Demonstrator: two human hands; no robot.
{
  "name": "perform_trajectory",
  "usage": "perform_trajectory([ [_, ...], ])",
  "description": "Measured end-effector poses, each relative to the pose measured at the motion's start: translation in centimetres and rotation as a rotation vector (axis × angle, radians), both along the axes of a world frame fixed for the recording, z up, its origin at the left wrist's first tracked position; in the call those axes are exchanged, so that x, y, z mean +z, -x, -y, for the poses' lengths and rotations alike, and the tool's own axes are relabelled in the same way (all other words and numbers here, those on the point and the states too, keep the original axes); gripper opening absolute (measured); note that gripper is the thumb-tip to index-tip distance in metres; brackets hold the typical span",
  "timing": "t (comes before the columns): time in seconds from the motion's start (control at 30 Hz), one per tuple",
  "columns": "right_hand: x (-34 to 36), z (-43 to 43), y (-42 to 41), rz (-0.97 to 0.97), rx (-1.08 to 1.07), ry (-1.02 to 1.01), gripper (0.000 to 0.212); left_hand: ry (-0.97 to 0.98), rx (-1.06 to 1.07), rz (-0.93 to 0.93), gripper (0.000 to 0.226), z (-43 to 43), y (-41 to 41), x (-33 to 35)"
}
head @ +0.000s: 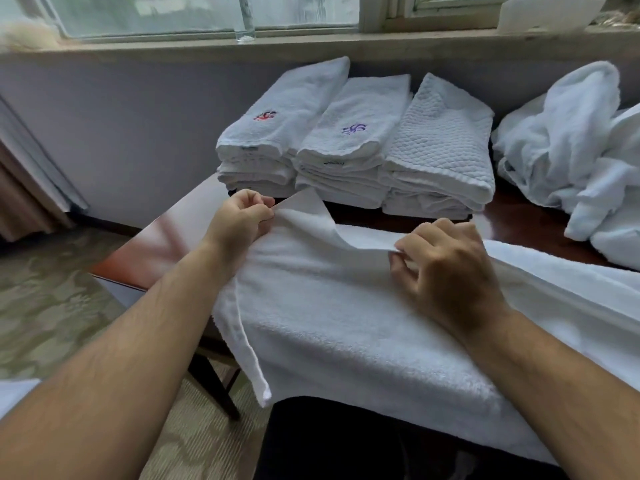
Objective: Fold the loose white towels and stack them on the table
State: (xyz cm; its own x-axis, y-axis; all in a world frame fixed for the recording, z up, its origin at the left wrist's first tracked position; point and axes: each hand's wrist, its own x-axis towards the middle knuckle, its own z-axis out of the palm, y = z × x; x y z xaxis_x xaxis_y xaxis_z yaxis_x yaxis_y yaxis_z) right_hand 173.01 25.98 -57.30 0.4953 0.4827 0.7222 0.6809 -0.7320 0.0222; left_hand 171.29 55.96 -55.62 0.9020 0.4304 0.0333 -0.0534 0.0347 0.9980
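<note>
A large white towel (346, 327) lies spread over the near part of the dark wooden table (166, 237) and hangs over its front edge. My left hand (239, 220) pinches the towel's far left corner, lifted a little off the table. My right hand (446, 268) pinches the towel's far edge further right. Behind them stand three stacks of folded white towels (349, 147), two topped with embroidered logos, the right one quilted. A heap of loose white towels (581, 154) lies at the table's right.
A window sill (311, 43) runs along the wall behind the table, with a clear glass (246, 19) on it. Patterned carpet (62, 299) covers the floor at left. A curtain (24, 181) hangs at the far left.
</note>
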Motion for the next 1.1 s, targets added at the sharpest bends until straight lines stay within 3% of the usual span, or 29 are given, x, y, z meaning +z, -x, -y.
perform_trajectory([
  [0.3,-0.2,0.0,-0.1,-0.15,0.041,-0.007,0.021,-1.149,-0.09,-0.217,0.036,-3.4,1.9,-1.1],
  [0.4,-0.3,0.0,-0.1,-0.226,0.053,0.006,0.013,-1.375,-0.083,-0.012,0.033,-3.0,3.5,-0.7],
  [0.47,-0.4,0.0,-0.3,-0.241,0.044,0.021,0.015,-1.394,-0.193,0.074,0.029,-2.4,4.6,0.4],
  [0.6,-0.4,-0.1,-0.5,-0.239,0.078,0.031,0.021,-1.365,-0.514,-0.176,0.017,-1.0,6.1,2.2],
  [0.67,-0.3,-0.3,-0.5,-0.248,0.12,0.047,0.02,-1.496,-0.489,-0.317,0.008,-0.5,6.2,2.5],
  [0.8,-0.2,-0.3,-0.3,-0.25,0.174,0.034,0.02,-1.804,-0.285,-0.639,0.012,-0.7,5.7,3.1],
  [0.87,-0.1,-0.2,-0.2,-0.231,0.189,0.041,0.021,-1.856,-0.218,-0.767,0.01,-0.5,5.7,3.1],
  [0.97,0.0,-0.2,0.0,-0.227,0.207,0.038,0.02,-1.775,-0.145,-0.743,0.011,0.6,5.2,2.9],
  [1.1,0.1,-0.1,0.0,-0.245,0.212,0.026,0.019,-1.406,-0.2,-0.515,0.023,3.3,4.2,3.1],
])
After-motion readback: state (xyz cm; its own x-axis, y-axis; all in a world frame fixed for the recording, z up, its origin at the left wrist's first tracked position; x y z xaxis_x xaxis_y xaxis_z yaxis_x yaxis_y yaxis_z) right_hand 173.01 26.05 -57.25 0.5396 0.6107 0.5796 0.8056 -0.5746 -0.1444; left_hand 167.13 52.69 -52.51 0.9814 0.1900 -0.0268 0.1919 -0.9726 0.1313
